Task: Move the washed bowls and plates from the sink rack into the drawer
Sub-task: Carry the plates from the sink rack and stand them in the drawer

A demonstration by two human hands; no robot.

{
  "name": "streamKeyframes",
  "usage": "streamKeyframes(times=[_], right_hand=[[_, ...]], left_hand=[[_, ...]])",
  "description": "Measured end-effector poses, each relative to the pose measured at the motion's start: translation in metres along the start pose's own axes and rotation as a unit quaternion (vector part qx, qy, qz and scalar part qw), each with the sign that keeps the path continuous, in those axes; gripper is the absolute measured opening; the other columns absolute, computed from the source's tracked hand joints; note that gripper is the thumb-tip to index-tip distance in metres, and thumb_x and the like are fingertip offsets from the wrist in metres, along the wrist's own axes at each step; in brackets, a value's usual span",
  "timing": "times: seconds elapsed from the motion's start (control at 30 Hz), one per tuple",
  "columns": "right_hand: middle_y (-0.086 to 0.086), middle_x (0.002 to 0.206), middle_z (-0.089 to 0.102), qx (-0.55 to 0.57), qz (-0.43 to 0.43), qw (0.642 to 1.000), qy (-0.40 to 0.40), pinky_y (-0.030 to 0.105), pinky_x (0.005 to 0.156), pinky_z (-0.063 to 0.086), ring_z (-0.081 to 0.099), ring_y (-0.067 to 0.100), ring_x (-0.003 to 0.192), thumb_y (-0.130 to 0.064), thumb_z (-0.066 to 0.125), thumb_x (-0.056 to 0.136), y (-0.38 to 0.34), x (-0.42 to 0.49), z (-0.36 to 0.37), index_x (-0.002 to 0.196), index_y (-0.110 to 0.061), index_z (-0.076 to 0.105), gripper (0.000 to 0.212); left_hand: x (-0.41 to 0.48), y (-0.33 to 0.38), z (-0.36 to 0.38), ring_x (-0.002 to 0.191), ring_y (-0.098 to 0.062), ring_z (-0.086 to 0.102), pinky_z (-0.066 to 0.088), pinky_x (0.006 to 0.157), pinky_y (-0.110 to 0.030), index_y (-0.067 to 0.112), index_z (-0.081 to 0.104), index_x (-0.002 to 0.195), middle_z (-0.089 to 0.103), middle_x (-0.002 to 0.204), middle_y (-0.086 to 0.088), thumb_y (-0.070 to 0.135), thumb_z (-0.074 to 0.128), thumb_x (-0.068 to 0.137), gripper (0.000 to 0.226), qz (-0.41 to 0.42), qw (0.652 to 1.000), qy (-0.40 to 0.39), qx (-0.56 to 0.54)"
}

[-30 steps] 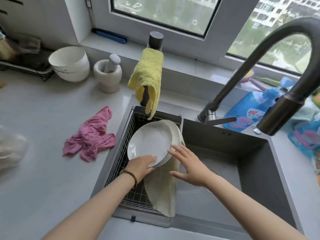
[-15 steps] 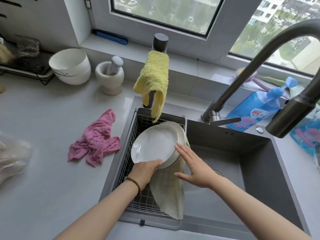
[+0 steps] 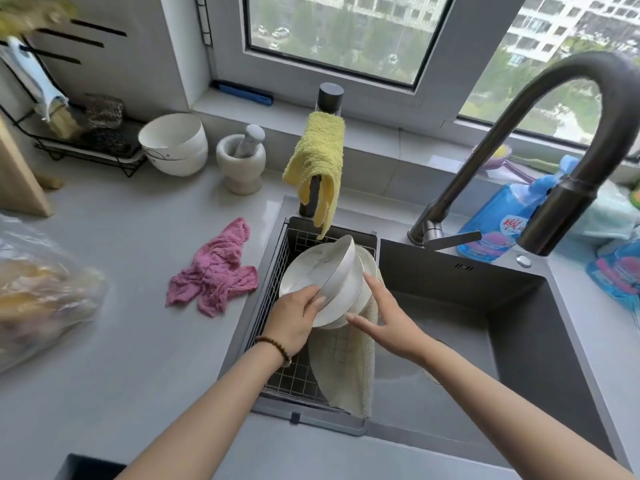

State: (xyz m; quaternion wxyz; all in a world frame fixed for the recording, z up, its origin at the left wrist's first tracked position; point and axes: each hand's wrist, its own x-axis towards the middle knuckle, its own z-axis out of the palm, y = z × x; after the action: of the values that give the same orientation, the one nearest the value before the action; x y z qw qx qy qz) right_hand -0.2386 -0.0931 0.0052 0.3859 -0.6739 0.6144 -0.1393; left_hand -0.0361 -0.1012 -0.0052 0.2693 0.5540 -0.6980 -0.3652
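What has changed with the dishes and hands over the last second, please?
The left hand, gripping the rim, has tipped the front bowl away from the rear plates. The right hand stays open against those plates. The sink rack and pink cloth are unmoved.

A white bowl [image 3: 337,271], tilted on edge, rim in my left grip [image 3: 292,318], leans against other white dishes [image 3: 369,265] standing in the wire rack [image 3: 292,242].

- Blue pouch [image 3: 502,216]: I see a white label patch with red Chinese characters, too blurred for me to read.
- Second blue pouch [image 3: 620,275], at the right edge: I can make out no print on its pink patch.
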Motion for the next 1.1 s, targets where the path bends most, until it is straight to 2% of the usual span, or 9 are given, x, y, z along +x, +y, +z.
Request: streamKeyframes(times=[0.1, 0.33, 0.43, 0.5, 0.63, 0.73, 0.9, 1.0, 1.1], right_hand=[[-0.007, 0.165, 0.006, 0.082, 0.022, 0.996, -0.015, 0.032, 0.120, 0.011, 0.008, 0.010, 0.150, -0.049, 0.063, 0.088, -0.017, -0.011, 0.003, 0.157, -0.025, 0.005, 0.093], [-0.008, 0.164, 0.007, 0.203, -0.021, 0.972, -0.118, 0.040, 0.121, 0.020, 0.020, 0.014, 0.148, -0.064, 0.063, 0.073, -0.050, -0.046, 0.012, 0.156, -0.032, 0.004, 0.107], [-0.011, 0.161, 0.019, 0.277, -0.033, 0.941, -0.193, 0.043, 0.116, 0.032, 0.031, 0.015, 0.144, -0.065, 0.066, 0.069, -0.067, -0.072, 0.028, 0.153, -0.040, 0.003, 0.108], [-0.019, 0.151, 0.035, 0.317, -0.049, 0.912, -0.256, 0.044, 0.110, 0.038, 0.035, 0.012, 0.140, -0.059, 0.066, 0.079, -0.082, -0.093, 0.045, 0.146, -0.051, 0.003, 0.092], [-0.018, 0.154, 0.031, 0.283, -0.093, 0.886, -0.355, 0.053, 0.115, 0.031, 0.036, 0.007, 0.137, -0.062, 0.072, 0.071, -0.119, -0.140, 0.096, 0.150, -0.051, -0.003, 0.110], [-0.015, 0.152, 0.039, 0.265, -0.122, 0.863, -0.412, 0.048, 0.104, 0.047, 0.048, 0.008, 0.132, -0.061, 0.076, 0.068, -0.146, -0.184, 0.148, 0.150, -0.051, 0.007, 0.108], [-0.020, 0.146, 0.045, 0.241, -0.142, 0.828, -0.486, 0.034, 0.092, 0.054, 0.053, 0.001, 0.125, -0.055, 0.075, 0.072, -0.183, -0.284, 0.236, 0.147, -0.052, 0.009, 0.100], [-0.022, 0.139, 0.052, 0.226, -0.160, 0.807, -0.521, 0.028, 0.083, 0.056, 0.058, -0.004, 0.117, -0.045, 0.068, 0.080, -0.193, -0.360, 0.292, 0.143, -0.050, 0.018, 0.081], [-0.019, 0.136, 0.056, 0.197, -0.173, 0.787, -0.559, 0.025, 0.078, 0.057, 0.060, -0.002, 0.115, -0.043, 0.067, 0.083, -0.199, -0.448, 0.353, 0.145, -0.043, 0.020, 0.078]], left_hand=[[-0.024, 0.021, -0.007, 0.054, 0.005, 0.045, 0.030, 0.050, -0.011, 0.030, 0.046, 0.068, 0.044, 0.057, 0.014, 0.022, 0.049, 0.095, 0.029, -0.011, 0.998, 0.050, -0.045], [-0.105, 0.072, -0.013, 0.052, 0.004, 0.043, 0.035, 0.051, -0.016, 0.023, 0.047, 0.063, 0.047, 0.056, 0.008, 0.024, 0.048, 0.095, 0.032, -0.053, 0.979, 0.169, -0.104], [-0.155, 0.087, -0.020, 0.071, -0.010, 0.057, 0.052, 0.070, -0.043, 0.008, 0.063, 0.089, 0.069, 0.081, -0.016, 0.036, 0.048, 0.092, 0.032, -0.093, 0.954, 0.222, -0.177], [-0.194, 0.095, -0.028, 0.079, -0.014, 0.064, 0.053, 0.076, -0.040, 0.006, 0.065, 0.100, 0.073, 0.091, -0.010, 0.028, 0.051, 0.094, 0.027, -0.116, 0.937, 0.251, -0.212], [-0.284, 0.100, -0.045, 0.084, -0.013, 0.066, 0.051, 0.077, -0.029, 0.013, 0.068, 0.097, 0.074, 0.092, -0.001, 0.020, 0.051, 0.094, 0.019, -0.147, 0.907, 0.313, -0.239], [-0.361, 0.099, -0.054, 0.080, -0.003, 0.068, 0.054, 0.072, -0.020, 0.021, 0.067, 0.093, 0.072, 0.088, 0.008, 0.016, 0.051, 0.094, 0.016, -0.173, 0.875, 0.370, -0.259], [-0.508, 0.087, -0.050, 0.094, -0.032, 0.067, 0.051, 0.088, -0.053, 0.010, 0.069, 0.098, 0.073, 0.096, -0.009, 0.024, 0.054, 0.093, 0.021, -0.221, 0.830, 0.453, -0.240], [-0.605, 0.085, -0.037, 0.094, -0.030, 0.067, 0.050, 0.090, -0.053, 0.012, 0.069, 0.100, 0.073, 0.097, -0.009, 0.024, 0.054, 0.093, 0.021, -0.246, 0.805, 0.484, -0.240], [-0.714, 0.083, -0.015, 0.091, -0.027, 0.068, 0.050, 0.088, -0.049, 0.017, 0.069, 0.096, 0.073, 0.096, -0.011, 0.021, 0.053, 0.092, 0.017, -0.265, 0.765, 0.524, -0.264]])
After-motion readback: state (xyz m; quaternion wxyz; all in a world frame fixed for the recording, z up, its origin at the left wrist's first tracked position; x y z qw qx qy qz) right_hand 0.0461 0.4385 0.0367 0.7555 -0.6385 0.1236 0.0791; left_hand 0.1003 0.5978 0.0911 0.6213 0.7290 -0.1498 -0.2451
